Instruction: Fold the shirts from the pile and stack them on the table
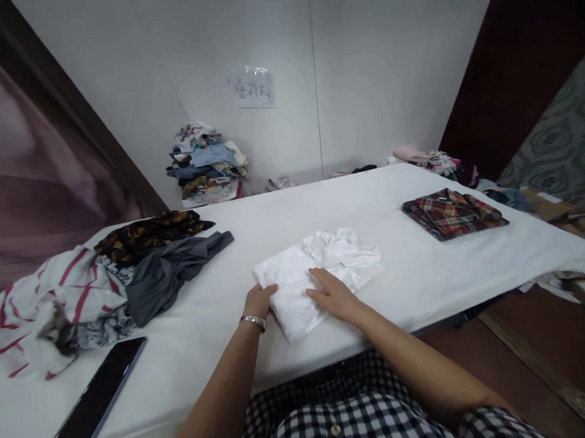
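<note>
My left hand (259, 301) grips the left edge of one folded white shirt (318, 277), fingers curled over the cloth. My right hand (334, 296) lies open and flat on top of the same shirt, palm down. The shirt sits on the white table (426, 270) near its front edge, right before me. A bracelet (253, 321) circles my left wrist.

To the left, well apart from the shirt, lies a loose heap: one grey garment (169, 274), one dark patterned garment (148, 234) and one white one with red stripes (42, 303). One phone (98, 394) rests face up near the front left corner. To the right, one folded plaid shirt (452, 213) lies alone. Against the far wall stands one pile of clothes (206, 163), with one paper sign (253, 88) above it.
</note>
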The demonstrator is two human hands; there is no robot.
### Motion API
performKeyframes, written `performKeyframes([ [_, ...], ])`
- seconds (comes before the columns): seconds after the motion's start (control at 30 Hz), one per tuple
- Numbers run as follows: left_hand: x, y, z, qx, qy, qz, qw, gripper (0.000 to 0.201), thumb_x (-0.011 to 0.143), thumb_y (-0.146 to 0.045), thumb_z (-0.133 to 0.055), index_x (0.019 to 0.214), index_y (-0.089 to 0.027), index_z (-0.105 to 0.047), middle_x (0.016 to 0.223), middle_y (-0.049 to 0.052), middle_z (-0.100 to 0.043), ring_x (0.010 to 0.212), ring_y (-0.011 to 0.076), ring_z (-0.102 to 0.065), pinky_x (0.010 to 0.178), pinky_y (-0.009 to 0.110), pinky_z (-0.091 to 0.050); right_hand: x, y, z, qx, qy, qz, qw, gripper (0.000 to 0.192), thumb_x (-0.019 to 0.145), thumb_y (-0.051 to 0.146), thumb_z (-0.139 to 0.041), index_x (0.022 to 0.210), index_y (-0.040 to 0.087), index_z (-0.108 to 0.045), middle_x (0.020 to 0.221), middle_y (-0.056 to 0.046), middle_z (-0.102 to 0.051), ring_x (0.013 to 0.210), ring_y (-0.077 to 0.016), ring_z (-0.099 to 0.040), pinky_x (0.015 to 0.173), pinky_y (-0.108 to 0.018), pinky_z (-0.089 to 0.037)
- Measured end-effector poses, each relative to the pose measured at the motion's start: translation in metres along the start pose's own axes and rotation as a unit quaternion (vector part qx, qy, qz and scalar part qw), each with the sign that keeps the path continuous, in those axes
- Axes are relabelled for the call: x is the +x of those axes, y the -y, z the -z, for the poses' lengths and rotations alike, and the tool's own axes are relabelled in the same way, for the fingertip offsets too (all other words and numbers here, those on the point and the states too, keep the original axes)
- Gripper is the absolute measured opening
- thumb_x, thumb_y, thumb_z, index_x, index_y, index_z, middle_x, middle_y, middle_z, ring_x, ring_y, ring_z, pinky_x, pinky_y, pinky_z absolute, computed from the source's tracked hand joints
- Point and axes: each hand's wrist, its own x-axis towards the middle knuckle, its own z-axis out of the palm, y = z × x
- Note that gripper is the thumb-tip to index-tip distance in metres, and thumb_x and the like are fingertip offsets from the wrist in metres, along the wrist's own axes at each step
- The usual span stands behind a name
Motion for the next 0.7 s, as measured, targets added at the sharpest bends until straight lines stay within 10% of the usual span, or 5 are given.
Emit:
performKeyframes([
  [0.23,-0.010,0.000,0.018,0.016,0.027,0.022,0.999,0.030,0.079,-0.032,-0.063,0.103,-0.013,-0.063,0.081,0.008,-0.071,0.063,0.0190,-0.066,0.055,0.029,-0.053,-0.044,-0.019,0.027,0.147,-0.117,-0.055,0.981,0.049,0.084,0.046,-0.057,0.128,0.025,-0.055,0.134,-0.011,-0.055,0.125,-0.0273,-0.050,0.102,-0.049,-0.043],
  [0.43,0.023,-0.026,0.048,0.303,-0.051,-0.130,0.943,0.062,0.080,-0.049,-0.058,0.130,-0.014,-0.049,0.115,0.015,-0.066,0.099,0.0263,-0.065,0.085,0.035,-0.050,-0.089,-0.037,0.046,0.359,-0.136,-0.257,0.887,0.067,0.079,0.044,-0.065,0.140,0.028,-0.039,0.129,-0.014,-0.058,0.107,-0.0285,-0.063,0.074,-0.043,-0.060],
  [0.7,0.074,-0.078,-0.020,0.444,0.168,-0.261,0.841,0.082,0.070,-0.051,-0.068,0.140,-0.016,-0.040,0.146,0.015,-0.043,0.130,0.0316,-0.044,0.104,0.039,-0.037,-0.067,0.000,0.032,0.412,-0.122,-0.294,0.854,0.096,0.074,0.041,-0.073,0.150,0.028,-0.017,0.130,-0.014,-0.056,0.103,-0.0260,-0.065,0.069,-0.038,-0.062],
])
